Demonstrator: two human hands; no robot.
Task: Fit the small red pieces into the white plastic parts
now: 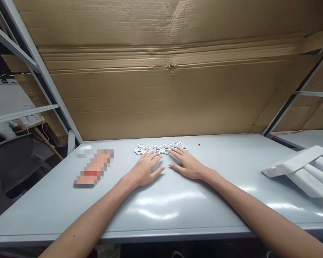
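Tabletop [223, 215] brightly lit; white glare streaks across its front middle and right side, suggesting light from above. Soft shadow along right forearm [239, 199]. Cardboard backing [161, 96] warm, dimmer toward upper corners. Mesh chair [13, 161] at left sunk in gloom; under-table space nearly black. Left hand [148, 168] and right hand [188, 165] fairly crisp; white cut-out pieces [164, 148] small, detail soft. Wide-angle stretch toward edges. Coarse pixelation masks orange-red object [94, 170].
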